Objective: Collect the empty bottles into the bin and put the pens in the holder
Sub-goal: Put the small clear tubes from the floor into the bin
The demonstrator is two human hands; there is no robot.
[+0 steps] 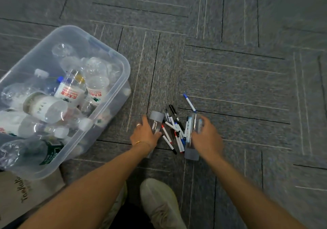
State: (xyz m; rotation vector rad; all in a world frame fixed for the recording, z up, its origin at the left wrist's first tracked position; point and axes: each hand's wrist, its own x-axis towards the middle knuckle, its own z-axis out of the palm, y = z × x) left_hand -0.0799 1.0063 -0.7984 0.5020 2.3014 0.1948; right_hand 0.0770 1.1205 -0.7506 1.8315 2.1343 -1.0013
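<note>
— Your left hand [146, 135] has its grip curled round a clear holder [156, 122] with a frosted grey band at its far end; the holder lies tilted on the carpet [238, 80].

— And my right?

— Your right hand [206, 137] is clamped on a second holder [192, 147], its frosted end pointing back toward you. That hand is blurred, so you cannot make out the fingers singly.

— What is nearest me?

— Your shoe [160, 204] at the bottom, and a brown paper bag [26, 197] at your lower left, partly under the bin [113, 94].

— Where are the pens?

— Your pens [174, 131] lie in a loose heap on the carpet between your two hands, white barrels with red, blue and black caps. One blue pen [189, 103] lies apart, just beyond your right hand.

— The bottles?

— Your bottles [69, 94] are heaped in the clear bin at your left, well apart from the pens. Beyond all this you see only grey carpet tiles with thin lines.
</note>
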